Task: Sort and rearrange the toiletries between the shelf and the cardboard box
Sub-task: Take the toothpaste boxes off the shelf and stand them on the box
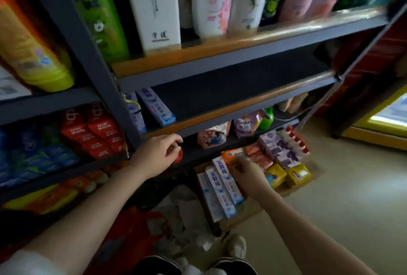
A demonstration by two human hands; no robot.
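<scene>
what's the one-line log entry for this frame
left hand: holds red item at shelf edge | right hand: fingers on white-blue boxes in cardboard box | phase: sorting underway

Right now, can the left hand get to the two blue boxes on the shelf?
Probably yes. The left hand sits just below the blue boxes, and nothing stands between them.

Left hand: bare forearm reaching forward, fingers curled, pinching something small and red.
Right hand: arm extended lower, fingers curled downward.
</scene>
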